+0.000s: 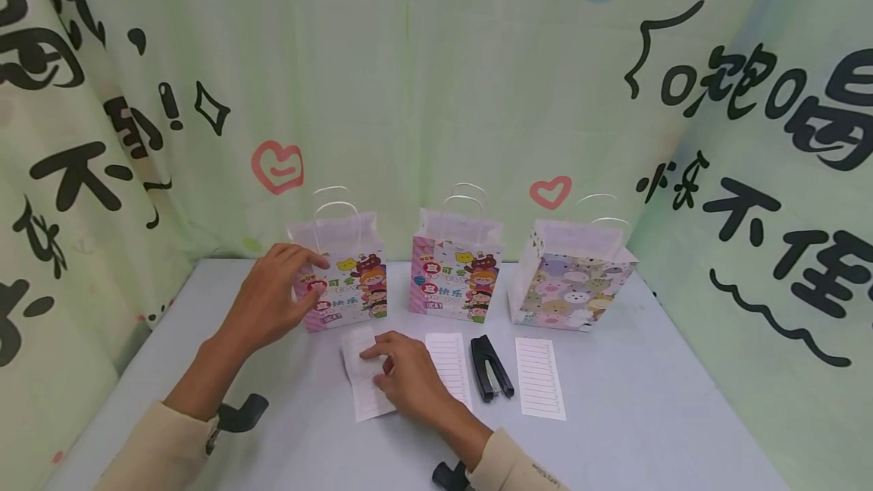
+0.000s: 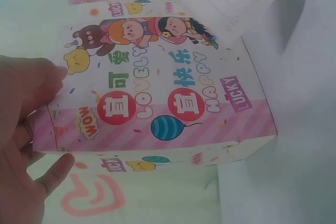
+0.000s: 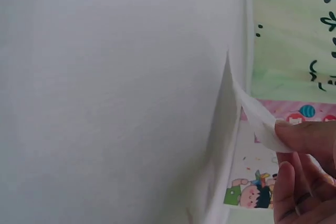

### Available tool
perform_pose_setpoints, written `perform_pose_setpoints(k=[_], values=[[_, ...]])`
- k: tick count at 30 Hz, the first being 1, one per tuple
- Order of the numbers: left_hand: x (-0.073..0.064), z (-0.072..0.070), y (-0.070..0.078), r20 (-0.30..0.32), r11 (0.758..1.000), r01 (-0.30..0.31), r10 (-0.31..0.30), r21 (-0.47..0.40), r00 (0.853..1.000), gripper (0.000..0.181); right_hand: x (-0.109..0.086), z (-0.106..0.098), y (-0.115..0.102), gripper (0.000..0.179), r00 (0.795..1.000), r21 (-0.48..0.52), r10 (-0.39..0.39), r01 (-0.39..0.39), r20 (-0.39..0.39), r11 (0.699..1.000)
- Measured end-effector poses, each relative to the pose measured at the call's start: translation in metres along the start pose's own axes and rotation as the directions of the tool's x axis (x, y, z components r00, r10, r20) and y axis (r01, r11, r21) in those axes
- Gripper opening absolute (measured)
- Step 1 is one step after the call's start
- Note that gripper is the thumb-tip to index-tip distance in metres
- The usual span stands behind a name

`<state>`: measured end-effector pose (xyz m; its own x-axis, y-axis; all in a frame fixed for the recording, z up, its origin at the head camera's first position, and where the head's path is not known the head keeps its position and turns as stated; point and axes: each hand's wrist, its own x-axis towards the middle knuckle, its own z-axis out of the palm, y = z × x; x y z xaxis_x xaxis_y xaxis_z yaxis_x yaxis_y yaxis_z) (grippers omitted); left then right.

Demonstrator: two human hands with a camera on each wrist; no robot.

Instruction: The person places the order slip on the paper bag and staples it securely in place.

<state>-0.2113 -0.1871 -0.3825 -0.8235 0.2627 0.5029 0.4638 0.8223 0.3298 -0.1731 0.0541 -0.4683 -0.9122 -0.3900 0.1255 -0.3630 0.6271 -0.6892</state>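
Note:
My left hand (image 1: 273,294) is at the upper left of a pink-and-white paper gift bag (image 1: 348,301) with cartoon figures. Its fingers are spread apart by the bag's top corner, as the left wrist view of the bag (image 2: 157,87) shows. Just in front of that bag, my right hand (image 1: 412,381) pinches a white paper slip (image 1: 371,400) with printed lines. The right wrist view has the thumb and a finger on the curled slip (image 3: 257,119). Part of the slip is hidden behind the hand in the head view.
A matching gift bag (image 1: 457,279) stands in the middle, and an animal-print gift bag (image 1: 576,290) to the right. In front lie a black stapler (image 1: 491,370) and two lined slips, one left of it (image 1: 448,362) and one right (image 1: 539,377). A printed curtain surrounds the table (image 1: 648,415).

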Motion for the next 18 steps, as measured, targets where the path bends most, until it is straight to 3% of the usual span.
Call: perform_pose_setpoints(k=[7,18], values=[[0.0,-0.004,0.0,0.023,0.996,0.047,-0.046,-0.072,0.999,0.032,0.007,-0.011,-0.003,0.038,0.999,0.228,-0.016,0.024,-0.037,0.973],[0.0,-0.004,-0.002,0.023,0.984,0.083,-0.081,-0.156,0.996,0.029,0.023,-0.024,-0.012,0.041,0.991,0.396,-0.038,0.087,-0.131,0.914]])
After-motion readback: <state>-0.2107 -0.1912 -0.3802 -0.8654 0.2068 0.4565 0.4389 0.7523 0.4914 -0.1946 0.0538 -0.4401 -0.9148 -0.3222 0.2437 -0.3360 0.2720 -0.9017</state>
